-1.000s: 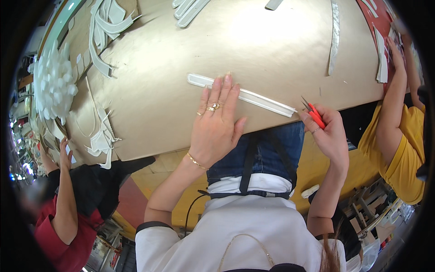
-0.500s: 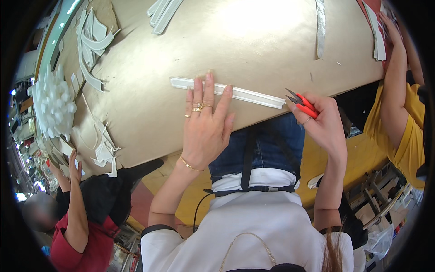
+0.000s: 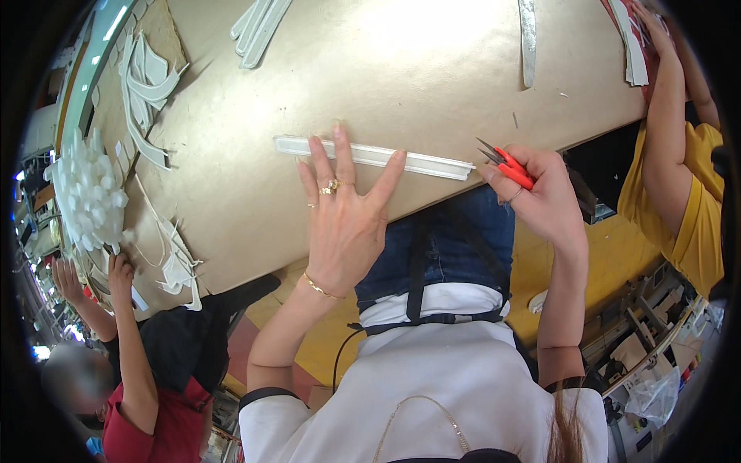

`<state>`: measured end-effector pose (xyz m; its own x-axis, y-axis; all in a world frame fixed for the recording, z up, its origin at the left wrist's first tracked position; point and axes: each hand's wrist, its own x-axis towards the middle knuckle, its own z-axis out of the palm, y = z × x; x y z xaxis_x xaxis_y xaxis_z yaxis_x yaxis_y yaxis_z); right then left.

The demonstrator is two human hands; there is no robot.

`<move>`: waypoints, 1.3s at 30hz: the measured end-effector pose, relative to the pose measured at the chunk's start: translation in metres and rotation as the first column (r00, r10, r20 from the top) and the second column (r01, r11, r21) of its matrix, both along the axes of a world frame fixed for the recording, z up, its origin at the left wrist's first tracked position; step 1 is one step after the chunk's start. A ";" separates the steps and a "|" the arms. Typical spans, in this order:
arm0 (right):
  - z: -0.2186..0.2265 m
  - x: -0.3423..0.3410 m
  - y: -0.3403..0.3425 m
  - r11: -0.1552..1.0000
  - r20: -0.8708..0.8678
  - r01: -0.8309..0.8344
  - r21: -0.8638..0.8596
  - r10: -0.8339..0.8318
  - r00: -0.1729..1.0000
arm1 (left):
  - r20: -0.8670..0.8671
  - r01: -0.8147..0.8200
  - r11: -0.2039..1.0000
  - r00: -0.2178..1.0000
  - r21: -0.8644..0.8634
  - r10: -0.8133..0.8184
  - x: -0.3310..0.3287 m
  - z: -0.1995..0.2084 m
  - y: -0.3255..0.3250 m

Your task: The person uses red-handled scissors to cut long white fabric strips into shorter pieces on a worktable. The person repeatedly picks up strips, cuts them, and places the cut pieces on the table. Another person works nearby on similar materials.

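Note:
A long, narrow white strip [image 3: 432,165] with raised edges lies across the brown-covered tabletop near its front edge. My left hand [image 3: 346,208] rests flat over it, fingers spread, with the fingertips on and just past the strip. My right hand [image 3: 544,185] is closed around small thread snips [image 3: 513,167] with red handles. Their dark, pointed blades are parted and stand close to the strip's right end, with a gap between them.
Several similar white strips [image 3: 261,29] lie at the far left. Curved white pieces [image 3: 145,81] and a heap of white translucent parts [image 3: 89,193] sit farther left. A metal ruler-like strip [image 3: 528,46] lies far right. Co-workers in red [image 3: 154,420] and yellow [image 3: 656,185] are on either side.
The view has shifted slightly. My left fingers have spread wider on the strip. The snips have stayed near its right end. The co-worker at left has moved their hands.

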<state>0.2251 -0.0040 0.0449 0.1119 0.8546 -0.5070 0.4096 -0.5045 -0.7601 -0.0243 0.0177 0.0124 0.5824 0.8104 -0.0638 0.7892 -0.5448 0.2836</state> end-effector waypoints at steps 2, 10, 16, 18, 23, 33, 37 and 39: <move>0.000 0.001 0.000 1.000 0.028 -0.028 -0.010 0.029 0.999 | 0.044 0.018 0.999 0.999 -0.035 -0.016 0.002 -0.001 -0.001; 0.001 0.001 0.000 0.998 0.083 -0.066 0.004 0.066 0.994 | 0.096 0.096 0.990 0.992 -0.103 -0.086 0.006 0.000 0.001; 0.000 0.000 -0.001 0.998 0.098 -0.051 0.023 0.049 0.994 | 0.035 0.120 0.991 0.992 -0.061 -0.118 0.012 0.002 -0.001; 0.000 0.000 0.000 0.999 0.106 -0.047 0.016 0.045 0.993 | 0.019 0.120 0.991 0.993 -0.062 -0.119 0.014 0.002 -0.001; 0.001 -0.001 0.001 0.999 0.123 -0.042 0.012 0.040 0.992 | -0.018 0.124 0.991 0.992 -0.045 -0.125 0.017 0.003 -0.003; 0.001 -0.003 0.002 0.995 0.206 -0.088 0.037 0.079 0.975 | -0.123 0.141 0.989 0.983 0.042 -0.135 0.029 0.003 -0.008; 0.001 -0.004 0.002 0.994 0.250 -0.107 0.032 0.096 0.963 | -0.200 0.152 0.983 0.971 0.103 -0.129 0.035 0.003 -0.010; 0.000 -0.005 0.002 0.993 0.254 -0.100 0.060 0.082 0.964 | -0.206 0.159 0.979 0.970 0.130 -0.130 0.036 0.004 -0.010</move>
